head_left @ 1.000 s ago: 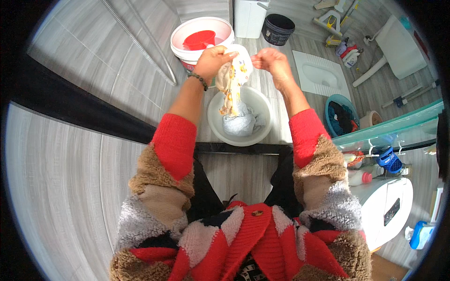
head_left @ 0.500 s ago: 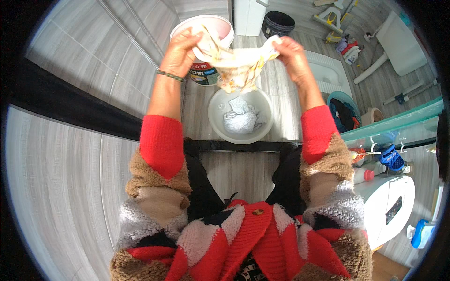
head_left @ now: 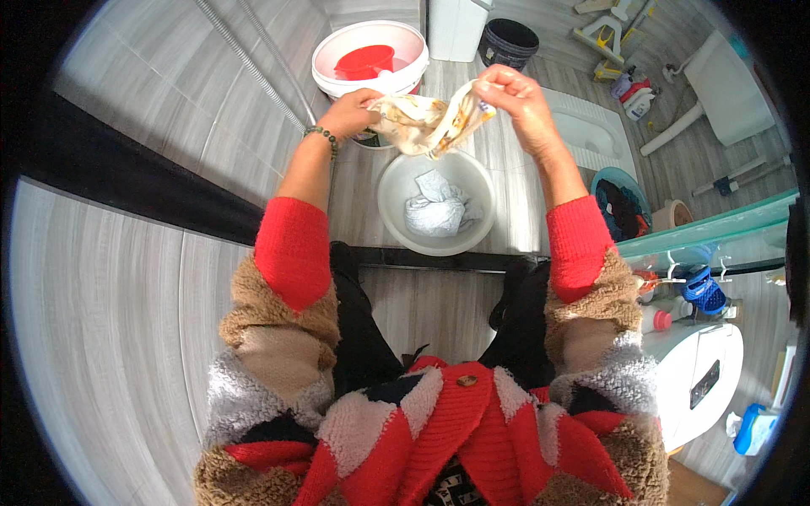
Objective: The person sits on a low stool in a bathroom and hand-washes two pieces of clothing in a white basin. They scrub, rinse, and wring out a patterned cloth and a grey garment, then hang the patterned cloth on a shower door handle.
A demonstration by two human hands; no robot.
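A cream cloth garment with a brown and yellow pattern hangs stretched between my hands; its exact kind does not show. My left hand, with a beaded bracelet at the wrist, grips one end. The opposite end is pinched by the fingers of my right hand, held slightly higher. Below the garment, a whitish round basin rests on the floor with a crumpled pale grey-blue cloth inside. Just beyond my left hand is a large white bucket, and a red dipper lies in it.
A dark bucket stands at the back beside a white bin. To the right are a squat toilet, a teal basin of dark clothes and a glass panel. A raised black sill crosses the floor near my feet.
My left hand has moved down and slightly right, so the garment sags differently and sits lower. The red dipper in the bucket has come into view.
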